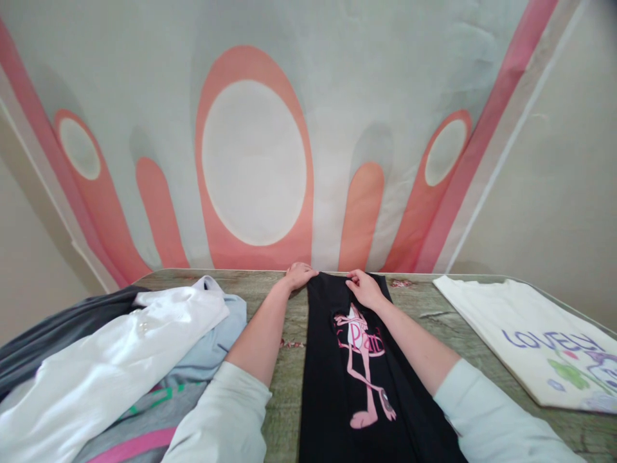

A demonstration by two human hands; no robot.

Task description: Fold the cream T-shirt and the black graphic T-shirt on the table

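A black shirt (328, 373) lies lengthwise on the table, its sides folded inward into a narrow strip. Its front carries a pink cartoon figure and pink lettering, partly covered by a fold. At the shirt's far left corner, my left hand (301, 274) is closed with its fingertips on the cloth. My right hand (366, 289) pinches the fabric near the far end, a little right of the middle, thumb and fingers together. The near end of the shirt runs out of the bottom of the view.
To the left, a loose pile holds a white garment (120, 347), a dark one (62, 325) and grey-blue ones (212, 347). A folded white shirt (486, 315) with "LOVELY" lettering lies at the right. Behind the wooden table (284, 386) stands a patterned wall (409, 83).
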